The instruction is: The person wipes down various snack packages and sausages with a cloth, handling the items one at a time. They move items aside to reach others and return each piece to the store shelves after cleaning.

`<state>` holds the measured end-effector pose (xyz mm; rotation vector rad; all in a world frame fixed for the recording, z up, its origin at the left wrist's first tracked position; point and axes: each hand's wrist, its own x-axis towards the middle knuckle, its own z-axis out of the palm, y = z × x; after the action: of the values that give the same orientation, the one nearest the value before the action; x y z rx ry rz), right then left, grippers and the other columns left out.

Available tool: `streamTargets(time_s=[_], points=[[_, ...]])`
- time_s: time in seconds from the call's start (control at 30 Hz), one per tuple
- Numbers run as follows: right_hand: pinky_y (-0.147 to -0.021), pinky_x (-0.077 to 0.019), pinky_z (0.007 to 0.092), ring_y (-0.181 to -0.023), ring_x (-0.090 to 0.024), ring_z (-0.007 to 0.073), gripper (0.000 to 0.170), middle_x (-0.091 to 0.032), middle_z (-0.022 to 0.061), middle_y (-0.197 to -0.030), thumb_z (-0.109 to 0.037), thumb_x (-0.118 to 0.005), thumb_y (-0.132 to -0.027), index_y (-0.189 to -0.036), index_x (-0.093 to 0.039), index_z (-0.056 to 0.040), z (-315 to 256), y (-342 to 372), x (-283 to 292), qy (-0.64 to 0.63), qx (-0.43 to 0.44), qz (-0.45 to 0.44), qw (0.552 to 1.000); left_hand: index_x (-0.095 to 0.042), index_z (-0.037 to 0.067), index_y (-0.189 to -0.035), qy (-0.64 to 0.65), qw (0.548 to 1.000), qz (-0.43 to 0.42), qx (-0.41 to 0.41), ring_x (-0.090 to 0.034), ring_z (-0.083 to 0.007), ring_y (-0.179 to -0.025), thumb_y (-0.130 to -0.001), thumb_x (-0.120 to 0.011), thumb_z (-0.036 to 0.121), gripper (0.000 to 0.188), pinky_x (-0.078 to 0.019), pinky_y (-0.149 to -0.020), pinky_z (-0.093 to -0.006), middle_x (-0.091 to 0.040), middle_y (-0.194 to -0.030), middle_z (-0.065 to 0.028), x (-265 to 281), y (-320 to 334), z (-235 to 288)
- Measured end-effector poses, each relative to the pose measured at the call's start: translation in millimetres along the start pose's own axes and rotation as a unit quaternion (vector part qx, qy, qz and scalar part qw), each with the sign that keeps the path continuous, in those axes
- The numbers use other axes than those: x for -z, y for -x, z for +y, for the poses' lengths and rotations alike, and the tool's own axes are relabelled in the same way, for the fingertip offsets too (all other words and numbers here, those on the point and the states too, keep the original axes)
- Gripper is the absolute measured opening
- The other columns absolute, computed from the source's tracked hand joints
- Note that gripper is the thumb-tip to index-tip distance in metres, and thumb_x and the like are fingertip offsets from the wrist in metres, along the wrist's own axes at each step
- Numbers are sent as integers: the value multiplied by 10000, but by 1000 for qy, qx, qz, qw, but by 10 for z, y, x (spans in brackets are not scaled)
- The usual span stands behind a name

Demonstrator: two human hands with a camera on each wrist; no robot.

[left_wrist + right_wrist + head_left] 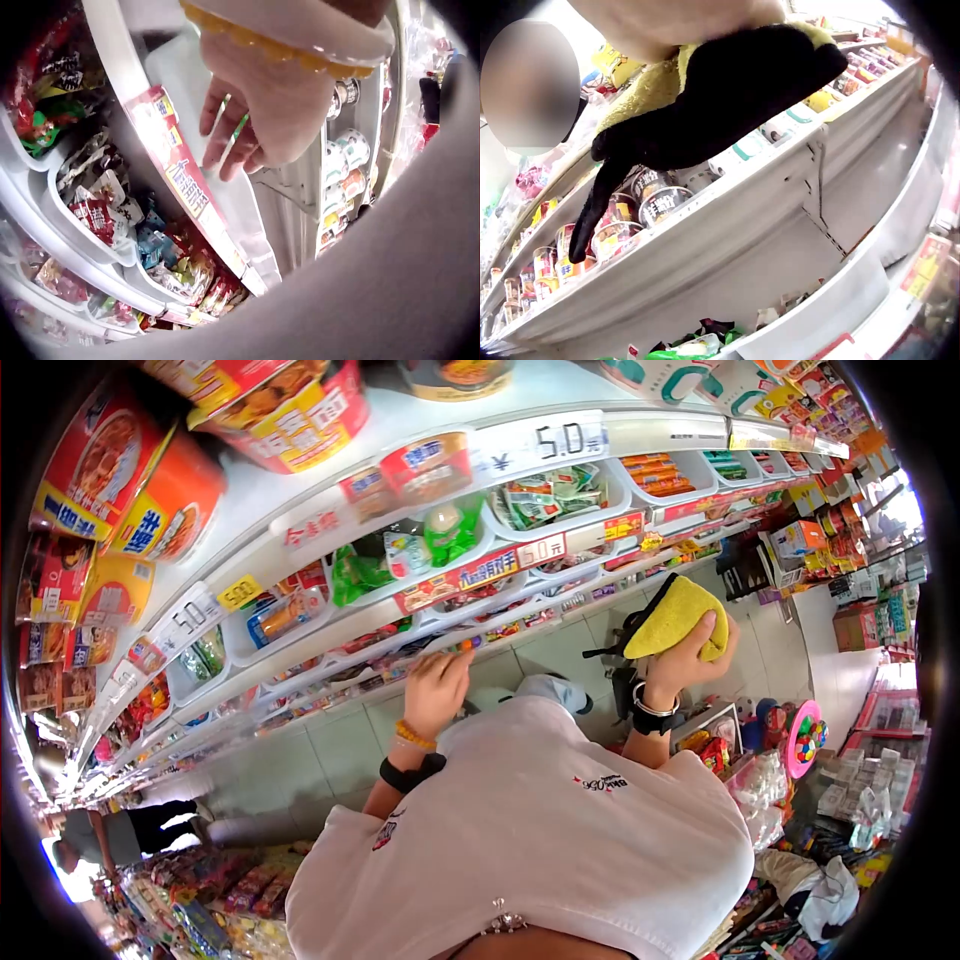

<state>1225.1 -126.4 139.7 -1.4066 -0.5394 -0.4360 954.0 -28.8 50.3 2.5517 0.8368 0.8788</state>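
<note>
In the head view my right hand (690,660) grips a folded cloth (678,618), yellow on one face and black on the other, held up at the right in front of the shelves. The right wrist view has the cloth's black side (727,97) showing, a thin black strip hanging from it, and the fingers mostly out of frame. My left hand (437,693) hovers by the lower shelf edge, wearing a yellow beaded bracelet. Seen from the left wrist, its loosely bent fingers (229,135) hold nothing, beside a bin front with a red price strip (180,169).
Instant noodle tubs (290,420) stand on the upper shelf. Below, white bins (560,510) hold packaged snacks. Another person (130,835) is in the aisle at far left. Goods and a pink round item (806,740) crowd the right side.
</note>
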Motion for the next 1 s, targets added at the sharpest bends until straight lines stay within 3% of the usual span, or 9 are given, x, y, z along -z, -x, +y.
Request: streamTargets(time_s=[0.2,0.37,0.47,0.5,0.63,0.7,0.83,0.93,1.0], points=[[-684,-437,263,-762,-524,130,152,-566,64,-859,-118,-528,-915,-933,-554,30,425,-501,-64,-8,20,-64,998,-639,68,-951,-36,992,-57,109,-623,-284,-776,-808,-595,129,161,-496,-697,-397,-647,-815,-94,-813,-229,67],[-707,-438,272,-768,-528,132,148,-574,65,-866,-111,-534,-910,-937,-561,32,774,-973,41,-12,38,-108,993,-616,65,-1047,-54,960,-112,249,-594,-312,-943,-820,-606,208,268,-497,-777,-415,-631,-1026,-119,-1427,-347,211],[-726,-437,279,-771,-529,135,146,-581,63,-873,-106,-538,-906,-950,-566,31,1059,-1155,164,-36,-6,-126,991,-593,69,-1123,-100,970,10,221,-563,-334,-1021,-817,-614,213,339,-491,-824,-414,-605,-1100,-130,-1966,-216,-216],[-727,-437,279,-774,-530,135,145,-584,65,-875,-104,-541,-904,-948,-568,31,1165,-1200,202,-37,-6,-138,990,-580,70,-1158,-106,956,-11,274,-500,-333,-1122,-838,-612,215,352,-401,-951,-455,-542,-1240,-139,-2008,-288,-286],[-719,-440,279,-775,-532,135,144,-596,73,-868,-103,-559,-892,-936,-577,34,1486,-1374,391,-20,10,-201,979,-571,112,-1184,-303,927,-35,218,-527,-321,-1090,-790,-648,226,417,-372,-944,-536,-574,-1197,-126,-2110,-701,-652],[-707,-442,277,-762,-535,135,146,-602,77,-851,-105,-570,-885,-925,-581,35,1532,-1476,497,-5,15,-238,971,-566,148,-1195,-267,908,-133,294,-535,-319,-1094,-738,-695,234,482,-347,-949,-542,-611,-1120,-110,-2274,-790,-912],[-686,-447,273,-724,-539,134,148,-615,81,-814,-106,-586,-872,-910,-589,36,1626,-1655,644,-6,21,-291,957,-582,193,-1170,-196,917,-160,308,-543,-321,-1083,-648,-773,217,556,-348,-917,-544,-618,-1095,-68,-2418,-660,-1285],[-674,-463,271,-704,-570,132,133,-633,99,-792,-66,-621,-827,-914,-604,34,1776,-1696,665,-16,4,-314,949,-579,157,-1175,-294,923,-111,224,-576,-308,-1049,-716,-751,255,500,-359,-942,-506,-638,-1081,-90,-2313,-675,-1143],[-675,-466,272,-705,-572,128,136,-635,100,-788,-67,-623,-827,-917,-607,34,1826,-1674,678,-16,-23,-338,941,-594,169,-1147,-289,913,-139,253,-604,-268,-1001,-736,-728,270,444,-351,-954,-491,-664,-1015,-60,-2175,-724,-1059]])
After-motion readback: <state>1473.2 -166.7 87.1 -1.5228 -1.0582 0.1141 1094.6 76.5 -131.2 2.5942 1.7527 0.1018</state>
